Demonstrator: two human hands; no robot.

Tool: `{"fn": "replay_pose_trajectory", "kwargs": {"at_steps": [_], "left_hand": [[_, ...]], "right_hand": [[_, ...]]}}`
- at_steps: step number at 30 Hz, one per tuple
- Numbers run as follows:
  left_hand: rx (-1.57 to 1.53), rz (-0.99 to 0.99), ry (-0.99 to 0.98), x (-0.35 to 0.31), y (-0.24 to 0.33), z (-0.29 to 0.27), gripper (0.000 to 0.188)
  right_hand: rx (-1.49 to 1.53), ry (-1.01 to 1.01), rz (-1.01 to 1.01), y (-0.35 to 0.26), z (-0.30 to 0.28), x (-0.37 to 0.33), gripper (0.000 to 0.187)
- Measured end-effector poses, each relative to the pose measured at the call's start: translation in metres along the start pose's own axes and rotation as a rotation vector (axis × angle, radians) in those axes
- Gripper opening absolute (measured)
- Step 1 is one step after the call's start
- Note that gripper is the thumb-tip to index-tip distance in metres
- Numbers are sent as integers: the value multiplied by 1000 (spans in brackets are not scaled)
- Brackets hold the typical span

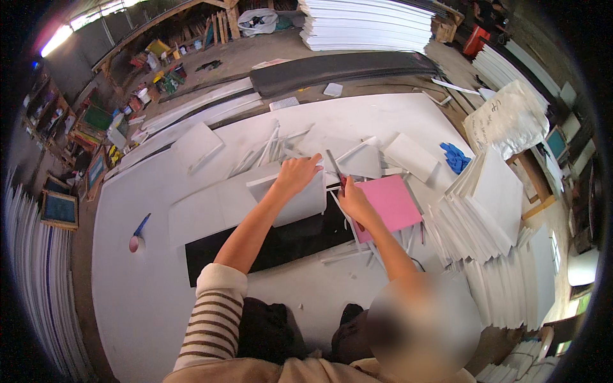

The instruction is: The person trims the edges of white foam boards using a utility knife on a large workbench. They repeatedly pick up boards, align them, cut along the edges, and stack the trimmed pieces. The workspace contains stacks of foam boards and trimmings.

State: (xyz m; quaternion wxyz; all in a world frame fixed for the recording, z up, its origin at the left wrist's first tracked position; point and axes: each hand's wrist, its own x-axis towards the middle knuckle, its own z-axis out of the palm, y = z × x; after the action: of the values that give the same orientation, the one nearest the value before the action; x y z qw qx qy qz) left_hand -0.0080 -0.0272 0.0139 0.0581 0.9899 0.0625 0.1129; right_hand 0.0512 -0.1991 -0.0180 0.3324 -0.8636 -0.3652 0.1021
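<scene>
My right hand (pixel 355 201) is wrapped around the dark red handle of a knife, whose long grey blade (pixel 332 163) points up and away. To its left, my left hand (pixel 297 175) grips the far edge of a white board (pixel 305 203), fingers bent over near the corner. The blade is close to that board's right edge; whether they touch, I cannot tell. Beneath lies a long black panel (pixel 252 252), partly covered by the board. Beside my right forearm is a square pink sheet (pixel 391 203), lying over narrow white strips.
Stacked white boards (pixel 479 210) lean at the right, near a crumpled blue glove (pixel 454 157). White offcut strips (pixel 260 152) lie across the far middle of the white work surface (pixel 137 300). A blue-handled tool (pixel 142 223) and a small pinkish roll (pixel 134 244) rest at the left.
</scene>
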Motion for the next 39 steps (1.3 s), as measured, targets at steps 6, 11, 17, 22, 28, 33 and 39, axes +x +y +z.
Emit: {"fn": "replay_pose_trajectory", "kwargs": {"at_steps": [6,11,17,22,28,33,39], "left_hand": [[-50,-7,5,-2,2,-4,29],[-70,24,55,1,-1,3,27],[-164,-42,66,1,3,10,26],[-201,-144,-14,2,8,6,31],[-200,-196,1,0,10,5,33],[-131,-228,30,3,15,4,33],[-111,-171,75,-1,16,11,31]], "right_hand": [[-32,-117,44,-26,-7,-3,22],[-89,13,85,-52,-20,-13,24],[-136,86,99,-47,-16,-15,26],[-341,93,76,-57,-17,-22,24],[-419,117,33,-59,-13,-31,21],[-451,137,-11,-58,-13,-37,18],[-465,97,66,-65,-12,-40,18]]}}
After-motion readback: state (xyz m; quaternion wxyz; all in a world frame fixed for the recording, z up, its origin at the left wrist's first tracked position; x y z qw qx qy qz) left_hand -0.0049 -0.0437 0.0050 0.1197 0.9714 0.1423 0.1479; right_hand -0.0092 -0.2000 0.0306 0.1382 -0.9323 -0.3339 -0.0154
